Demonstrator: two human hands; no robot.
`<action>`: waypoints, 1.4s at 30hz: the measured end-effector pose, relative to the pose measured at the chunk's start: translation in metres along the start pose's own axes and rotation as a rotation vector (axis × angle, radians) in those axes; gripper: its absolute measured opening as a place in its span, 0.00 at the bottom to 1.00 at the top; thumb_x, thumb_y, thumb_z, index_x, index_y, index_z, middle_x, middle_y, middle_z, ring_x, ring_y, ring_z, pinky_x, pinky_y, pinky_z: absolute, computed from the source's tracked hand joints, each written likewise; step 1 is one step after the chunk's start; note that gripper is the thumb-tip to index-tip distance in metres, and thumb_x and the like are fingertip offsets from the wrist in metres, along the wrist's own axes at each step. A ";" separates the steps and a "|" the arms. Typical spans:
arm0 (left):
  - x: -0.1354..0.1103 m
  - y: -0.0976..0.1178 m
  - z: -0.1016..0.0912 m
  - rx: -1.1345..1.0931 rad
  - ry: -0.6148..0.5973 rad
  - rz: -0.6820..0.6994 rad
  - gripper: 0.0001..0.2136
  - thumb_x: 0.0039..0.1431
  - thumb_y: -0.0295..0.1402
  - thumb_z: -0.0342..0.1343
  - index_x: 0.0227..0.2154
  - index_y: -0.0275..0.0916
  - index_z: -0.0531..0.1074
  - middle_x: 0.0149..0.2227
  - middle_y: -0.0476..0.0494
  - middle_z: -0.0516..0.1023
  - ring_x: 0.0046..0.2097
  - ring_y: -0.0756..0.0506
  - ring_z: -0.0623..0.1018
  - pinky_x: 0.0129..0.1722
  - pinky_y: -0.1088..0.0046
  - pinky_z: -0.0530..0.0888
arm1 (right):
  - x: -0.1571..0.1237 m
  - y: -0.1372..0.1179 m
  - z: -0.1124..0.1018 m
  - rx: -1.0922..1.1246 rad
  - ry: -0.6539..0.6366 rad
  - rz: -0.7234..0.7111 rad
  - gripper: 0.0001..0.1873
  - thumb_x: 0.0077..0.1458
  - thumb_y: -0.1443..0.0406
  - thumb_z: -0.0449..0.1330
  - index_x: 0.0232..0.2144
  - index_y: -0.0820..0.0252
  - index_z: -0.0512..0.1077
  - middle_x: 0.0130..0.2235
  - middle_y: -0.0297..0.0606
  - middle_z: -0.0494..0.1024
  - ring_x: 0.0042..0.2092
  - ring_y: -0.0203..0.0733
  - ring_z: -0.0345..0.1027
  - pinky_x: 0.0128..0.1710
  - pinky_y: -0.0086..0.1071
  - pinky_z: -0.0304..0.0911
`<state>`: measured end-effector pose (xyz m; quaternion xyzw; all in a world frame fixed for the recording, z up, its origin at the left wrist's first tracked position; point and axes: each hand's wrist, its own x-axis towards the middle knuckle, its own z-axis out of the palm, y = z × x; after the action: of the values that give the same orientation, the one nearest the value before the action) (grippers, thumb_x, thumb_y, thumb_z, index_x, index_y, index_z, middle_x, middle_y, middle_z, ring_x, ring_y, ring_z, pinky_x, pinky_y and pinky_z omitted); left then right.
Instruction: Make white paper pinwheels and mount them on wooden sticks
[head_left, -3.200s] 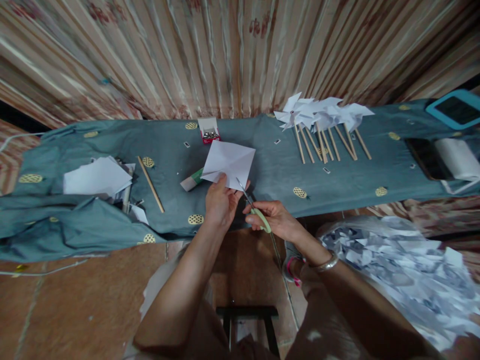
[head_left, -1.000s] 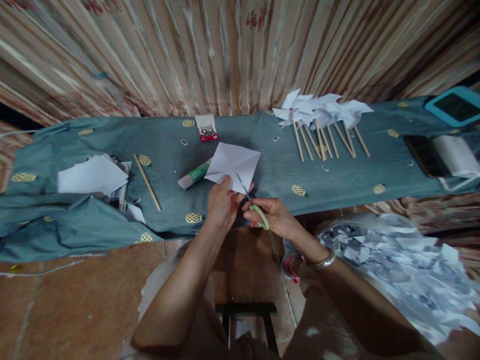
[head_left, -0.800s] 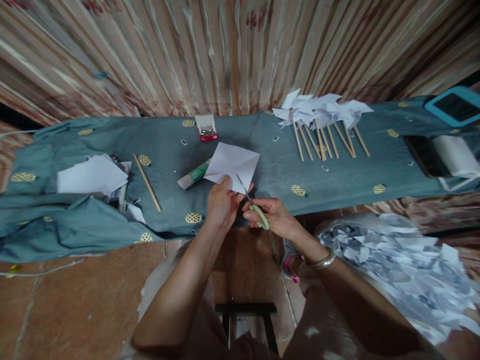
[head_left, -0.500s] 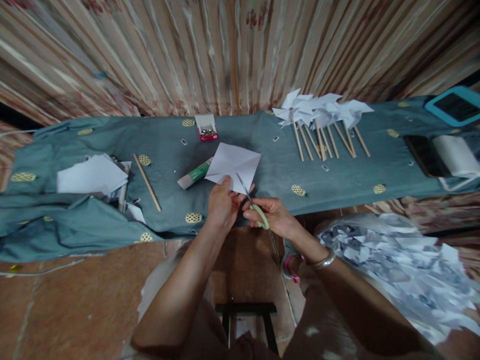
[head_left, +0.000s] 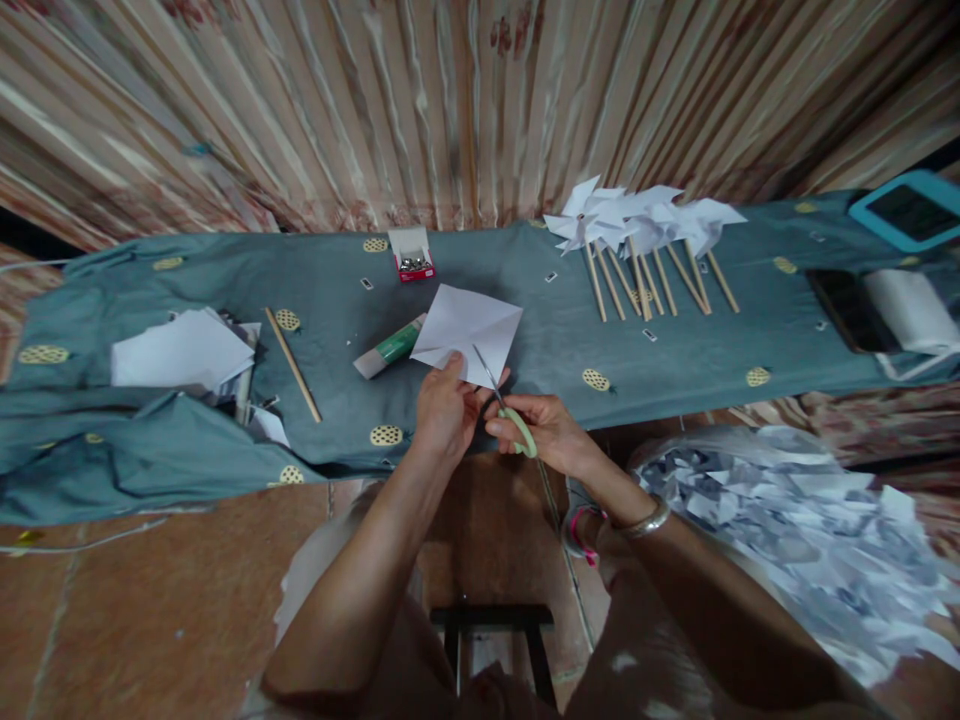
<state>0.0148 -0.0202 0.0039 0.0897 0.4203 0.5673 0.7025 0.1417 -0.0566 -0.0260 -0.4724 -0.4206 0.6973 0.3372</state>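
Observation:
My left hand (head_left: 444,405) pinches the near corner of a square sheet of white paper (head_left: 471,322), its thumb on top. Creases run across the sheet toward its middle. In my right hand (head_left: 541,428) is a pair of scissors (head_left: 519,430) with light green handles, my fingers closed round them. One blade lies over the paper's near right part, its tip pointing toward the centre; the other blade is hidden under the sheet. Partly beneath the paper's left corner lies a green and grey box (head_left: 390,346) on the cloth.
On the cloth-covered table (head_left: 480,255) are a red box of metal pins (head_left: 414,258), a wooden stick (head_left: 292,364), stacked white paper (head_left: 184,350), several paper pinwheels (head_left: 637,220) and a dark phone (head_left: 844,312). A bag of paper pinwheel pieces (head_left: 795,540) stands at right.
Hands, paper and scissors hold nearly the same position. The whole view has shifted very slightly.

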 end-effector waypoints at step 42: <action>-0.001 -0.001 0.001 0.046 0.006 -0.001 0.07 0.65 0.27 0.50 0.32 0.35 0.71 0.32 0.47 0.78 0.33 0.51 0.79 0.50 0.66 0.76 | 0.000 -0.004 0.003 0.006 0.025 0.014 0.23 0.36 0.49 0.73 0.24 0.60 0.72 0.17 0.26 0.70 0.19 0.27 0.59 0.19 0.24 0.52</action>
<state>0.0163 -0.0213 0.0046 0.1041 0.4354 0.5572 0.6994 0.1391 -0.0560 -0.0218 -0.4830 -0.4109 0.6951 0.3387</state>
